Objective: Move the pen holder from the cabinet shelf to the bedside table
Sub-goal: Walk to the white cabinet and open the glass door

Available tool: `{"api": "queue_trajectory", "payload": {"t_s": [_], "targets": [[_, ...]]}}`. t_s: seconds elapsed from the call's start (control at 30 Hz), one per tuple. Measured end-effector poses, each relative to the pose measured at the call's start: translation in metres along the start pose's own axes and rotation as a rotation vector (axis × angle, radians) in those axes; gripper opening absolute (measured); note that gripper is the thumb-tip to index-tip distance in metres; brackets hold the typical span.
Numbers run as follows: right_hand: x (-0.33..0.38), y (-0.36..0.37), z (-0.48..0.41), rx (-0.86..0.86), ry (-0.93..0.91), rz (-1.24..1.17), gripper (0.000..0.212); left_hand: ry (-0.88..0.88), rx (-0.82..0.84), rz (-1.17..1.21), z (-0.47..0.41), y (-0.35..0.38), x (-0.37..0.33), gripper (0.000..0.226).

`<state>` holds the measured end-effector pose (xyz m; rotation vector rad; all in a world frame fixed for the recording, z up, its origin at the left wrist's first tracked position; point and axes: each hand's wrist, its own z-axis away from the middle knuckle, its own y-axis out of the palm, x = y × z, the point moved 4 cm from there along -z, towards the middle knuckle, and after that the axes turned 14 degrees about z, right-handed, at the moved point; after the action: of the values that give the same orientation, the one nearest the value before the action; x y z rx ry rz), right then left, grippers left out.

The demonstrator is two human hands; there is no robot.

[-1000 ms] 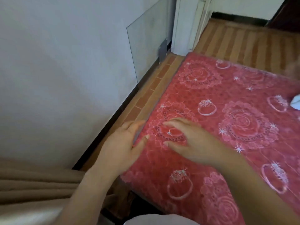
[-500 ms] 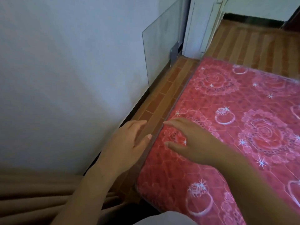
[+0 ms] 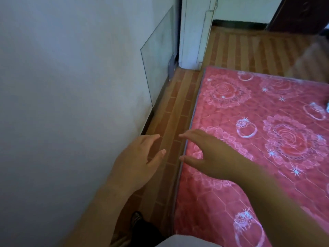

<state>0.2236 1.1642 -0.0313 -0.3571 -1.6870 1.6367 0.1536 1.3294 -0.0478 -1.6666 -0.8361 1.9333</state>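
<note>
No pen holder, cabinet shelf or bedside table shows in the head view. My left hand point(image 3: 137, 161) hovers over the narrow strip of floor between the wall and the bed, fingers spread and empty. My right hand point(image 3: 210, 155) reaches out over the left edge of the red mattress point(image 3: 267, 175), fingers apart, holding nothing. The two hands are close together but apart.
A white wall point(image 3: 62, 104) runs along the left. A glass pane point(image 3: 158, 56) leans against it further ahead, beside a white door frame point(image 3: 194, 32). Brown tiled floor point(image 3: 178, 107) lies between wall and bed and beyond the mattress. A dark doorway point(image 3: 302, 13) is at top right.
The view has swung to the right and forward: the beige curtain at lower left has left the frame and more floor shows. Both hands stay spread and empty, now nearer the mattress edge.
</note>
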Motion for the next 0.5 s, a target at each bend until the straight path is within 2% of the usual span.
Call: {"api": "queue_trajectory", "payload": {"t_s": [0.27, 0.5], "targets": [[0.089, 0.011, -0.097, -0.032, 0.12, -0.091, 0.057, 0.018, 0.081, -0.087, -0.042, -0.116, 0.077, 0.053], [0.119, 0.025, -0.142, -0.063, 0.16, -0.166, 0.055, 0.008, 0.123, -0.097, -0.058, -0.147, 0.114, 0.063]]}}
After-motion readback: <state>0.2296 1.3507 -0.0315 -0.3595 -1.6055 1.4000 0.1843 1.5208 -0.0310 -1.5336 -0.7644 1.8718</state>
